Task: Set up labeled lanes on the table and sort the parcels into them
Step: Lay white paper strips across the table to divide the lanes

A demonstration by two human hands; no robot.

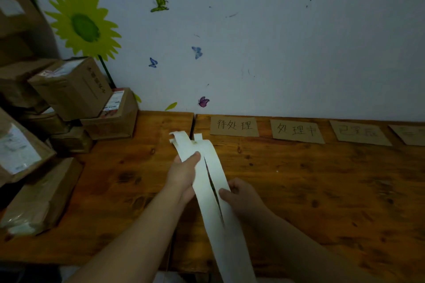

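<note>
gripping paper strips (204, 193) in left hand (184, 172) and right hand (243, 195) | parcels (69, 89) crowd table (322, 190) left edge

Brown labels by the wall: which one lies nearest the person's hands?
The leftmost label, just right of the table seam, beyond the paper strips; the other three sit farther right.

Head view: close, looking forward-down over table (299, 190) toward wall (276, 41).
</note>
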